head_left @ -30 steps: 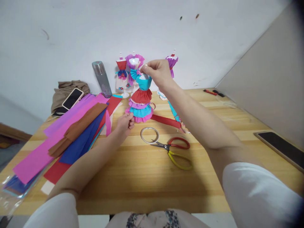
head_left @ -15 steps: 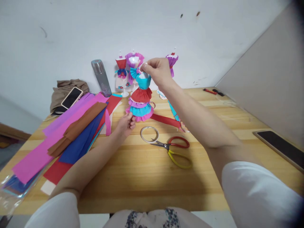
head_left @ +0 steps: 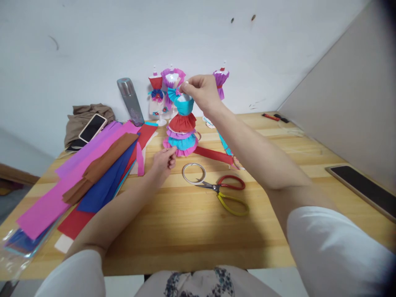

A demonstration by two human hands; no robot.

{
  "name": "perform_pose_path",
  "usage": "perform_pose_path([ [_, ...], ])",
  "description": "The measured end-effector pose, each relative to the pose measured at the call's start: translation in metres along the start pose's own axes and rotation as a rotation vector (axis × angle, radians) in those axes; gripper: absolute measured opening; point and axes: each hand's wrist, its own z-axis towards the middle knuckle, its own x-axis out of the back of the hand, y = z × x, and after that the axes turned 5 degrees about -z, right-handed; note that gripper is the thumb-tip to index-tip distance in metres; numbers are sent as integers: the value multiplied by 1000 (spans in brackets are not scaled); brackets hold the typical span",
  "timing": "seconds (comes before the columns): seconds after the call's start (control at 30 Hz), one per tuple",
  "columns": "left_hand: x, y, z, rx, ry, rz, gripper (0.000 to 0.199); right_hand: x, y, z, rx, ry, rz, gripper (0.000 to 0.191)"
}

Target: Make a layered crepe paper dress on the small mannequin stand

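A small dress form [head_left: 185,108] wears a tiered crepe paper dress in blue, red, purple and pink. My right hand [head_left: 202,94] is closed in a pinch on the top of the form, above its white shoulders. Low on the near left side, my left hand [head_left: 165,159] has its fingertips closed at the pink hem of the skirt. The form's base is hidden by the skirt. In front of it lie a roll of tape [head_left: 194,173] and scissors [head_left: 215,188] with one red and one yellow handle, blades slightly apart. A red paper strip [head_left: 213,155] lies to the right of the skirt.
Crepe paper sheets [head_left: 102,173] are spread across the left side. Behind stand more dressed forms [head_left: 156,95] and a grey flask [head_left: 131,103]. A phone [head_left: 93,128] rests by brown cloth [head_left: 85,113]. A dark-screened device [head_left: 361,187] lies at right, markers [head_left: 274,117] farther back.
My view has shifted slightly, so everything sits a little farther left. Both hands keep the same hold on the dress form and its skirt.
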Motion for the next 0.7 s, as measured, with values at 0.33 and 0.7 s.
perform_pose_path([
  [0.33,9,-1,10,-7,42,24,30,6,0,-1,-11,11,22,24],
  [0.7,31,-8,22,2,109,20,20,10,-5,19,-2,46,22,32],
])
